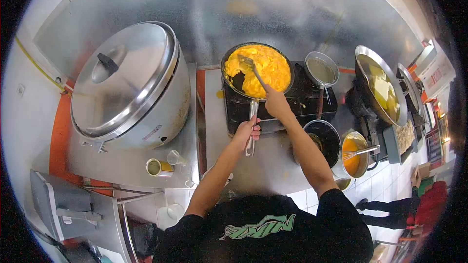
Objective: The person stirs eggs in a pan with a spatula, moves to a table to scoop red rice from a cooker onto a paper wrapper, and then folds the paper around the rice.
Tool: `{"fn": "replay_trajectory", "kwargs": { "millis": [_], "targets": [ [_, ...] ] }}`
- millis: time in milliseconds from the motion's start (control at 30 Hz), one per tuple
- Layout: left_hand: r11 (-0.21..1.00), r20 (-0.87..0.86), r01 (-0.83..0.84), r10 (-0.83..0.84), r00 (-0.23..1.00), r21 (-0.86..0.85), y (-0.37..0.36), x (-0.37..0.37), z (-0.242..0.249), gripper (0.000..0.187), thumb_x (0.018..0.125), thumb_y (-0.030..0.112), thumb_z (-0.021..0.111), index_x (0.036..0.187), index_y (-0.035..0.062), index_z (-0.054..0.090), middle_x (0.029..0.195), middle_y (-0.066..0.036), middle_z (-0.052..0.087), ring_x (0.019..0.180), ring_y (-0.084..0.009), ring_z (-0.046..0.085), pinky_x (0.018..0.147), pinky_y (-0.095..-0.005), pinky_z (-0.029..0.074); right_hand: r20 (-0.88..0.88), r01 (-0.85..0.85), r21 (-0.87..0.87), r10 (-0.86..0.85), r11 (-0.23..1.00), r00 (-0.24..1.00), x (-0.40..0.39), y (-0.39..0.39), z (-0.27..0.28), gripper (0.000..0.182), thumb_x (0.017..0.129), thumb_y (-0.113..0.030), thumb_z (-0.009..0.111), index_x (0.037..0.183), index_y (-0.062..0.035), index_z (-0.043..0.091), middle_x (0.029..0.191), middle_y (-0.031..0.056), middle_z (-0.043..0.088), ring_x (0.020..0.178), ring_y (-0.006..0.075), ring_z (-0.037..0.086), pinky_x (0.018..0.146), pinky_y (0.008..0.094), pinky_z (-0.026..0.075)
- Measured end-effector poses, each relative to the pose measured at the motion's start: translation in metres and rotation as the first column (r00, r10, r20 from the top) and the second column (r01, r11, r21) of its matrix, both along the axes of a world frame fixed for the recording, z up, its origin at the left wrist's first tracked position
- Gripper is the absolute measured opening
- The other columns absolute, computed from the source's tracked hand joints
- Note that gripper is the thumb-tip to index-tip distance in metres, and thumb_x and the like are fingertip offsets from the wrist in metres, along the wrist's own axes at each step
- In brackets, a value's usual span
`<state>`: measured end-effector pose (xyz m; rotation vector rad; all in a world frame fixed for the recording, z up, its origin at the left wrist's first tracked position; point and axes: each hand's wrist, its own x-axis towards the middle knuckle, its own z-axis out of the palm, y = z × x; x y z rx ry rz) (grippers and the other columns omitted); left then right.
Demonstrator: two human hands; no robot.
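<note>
A black frying pan (235, 82) rests on the gas stove (287, 109), with yellow scrambled eggs (265, 63) over most of its bottom. A dark patch of bare pan shows at the left. My left hand (247, 131) is wrapped round the pan's metal handle (253, 109). My right hand (277, 102) grips a spatula (258, 75), whose slotted head lies in the eggs at the pan's upper left.
A large lidded steel cooker (131, 83) stands at left. Right of the pan are a strainer (321, 70), a black pot (329, 136), a pot of orange liquid with a whisk (355, 151) and a wok of oil (382, 85). Another person (429, 207) stands at far right.
</note>
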<state>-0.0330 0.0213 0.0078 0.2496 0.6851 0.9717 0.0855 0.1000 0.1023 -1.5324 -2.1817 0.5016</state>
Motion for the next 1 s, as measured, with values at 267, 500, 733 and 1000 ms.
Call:
{"fn": "replay_trajectory", "kwargs": {
  "millis": [267,500,733,1000],
  "targets": [
    [0.996,-0.025,-0.056,0.055,0.998,-0.062,-0.007,-0.001,0.019,0.037,0.09,0.041,0.044,0.103,0.0062,0.042,0.062,0.002,0.037,0.046,-0.0052,0.032,0.042,-0.0206,0.029,0.044,-0.052,-0.064,0.054,0.997,0.998,0.06,0.03,0.028,0.027,0.082,-0.014,0.048,0.104,-0.0016,0.057,0.082,0.0252,0.059,0.077,0.0372,0.06,0.068,0.0418,0.047],
    [0.997,0.133,0.008,0.003,0.991,-0.08,-0.016,-0.002,0.005,0.041,0.091,0.043,0.039,0.106,0.0048,0.041,0.06,0.003,0.033,0.046,-0.0046,0.029,0.041,-0.0198,0.028,0.432,-0.364,0.063,0.304,0.929,0.849,0.085,0.035,0.11,0.023,0.079,-0.017,0.054,0.098,-0.0056,0.062,0.089,0.0164,0.062,0.086,0.0346,0.057,0.076,0.0439,0.045],
    [0.997,0.088,-0.001,0.008,0.996,-0.076,-0.023,-0.007,0.013,0.041,0.091,0.043,0.039,0.104,0.0038,0.041,0.059,0.004,0.03,0.046,-0.0038,0.027,0.039,-0.0188,0.026,0.563,-0.578,-0.093,0.522,0.811,0.641,0.066,0.081,0.125,0.031,0.075,-0.016,0.061,0.104,-0.0067,0.059,0.099,0.012,0.06,0.093,0.0303,0.055,0.08,0.0401,0.042],
    [0.996,-0.007,0.009,-0.01,1.0,-0.091,-0.023,-0.005,0.022,0.04,0.091,0.042,0.038,0.102,0.004,0.04,0.058,0.004,0.031,0.045,-0.0038,0.027,0.038,-0.0188,0.025,0.521,-0.501,-0.06,0.455,0.863,0.722,0.017,0.126,0.017,0.029,0.078,-0.011,0.054,0.106,-0.0064,0.054,0.085,0.016,0.061,0.082,0.0333,0.059,0.073,0.0429,0.046]
  ]
}}
